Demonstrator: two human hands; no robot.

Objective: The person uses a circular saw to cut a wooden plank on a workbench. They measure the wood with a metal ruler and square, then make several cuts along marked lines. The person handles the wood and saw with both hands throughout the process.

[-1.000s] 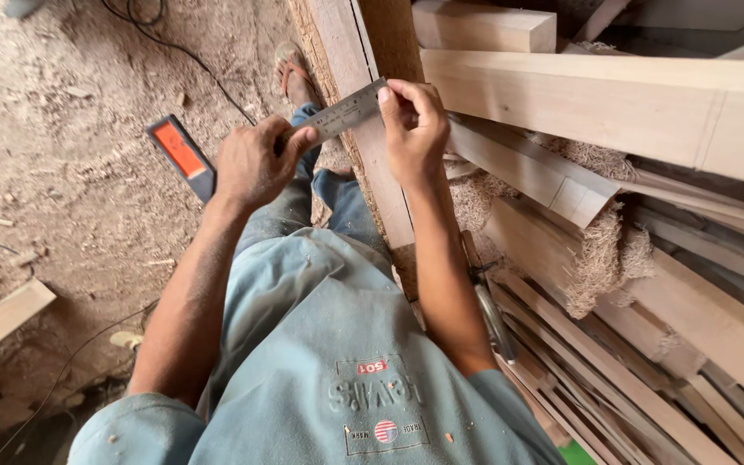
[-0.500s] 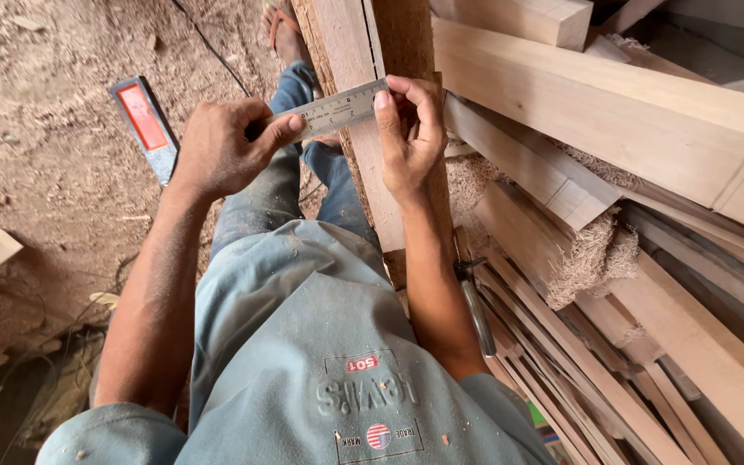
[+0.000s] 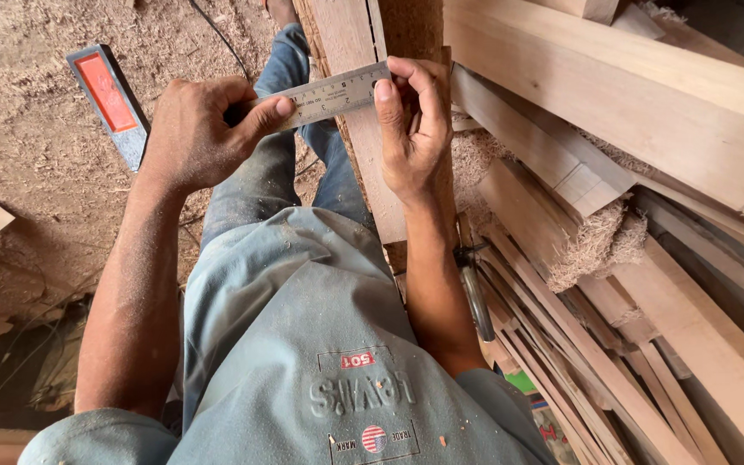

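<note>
The flat steel ruler (image 3: 325, 96) now lies square across the upright pale wooden plank (image 3: 363, 129), more level than a second ago. The left hand (image 3: 195, 129) pinches its left end, the right hand (image 3: 411, 129) presses its right end to the plank's edge. A red-faced grey tool (image 3: 109, 99) lies on the sawdust floor (image 3: 27, 172) nearby.

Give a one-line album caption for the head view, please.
Both hands, left hand and right hand, hold a steel ruler across a wooden plank.
</note>
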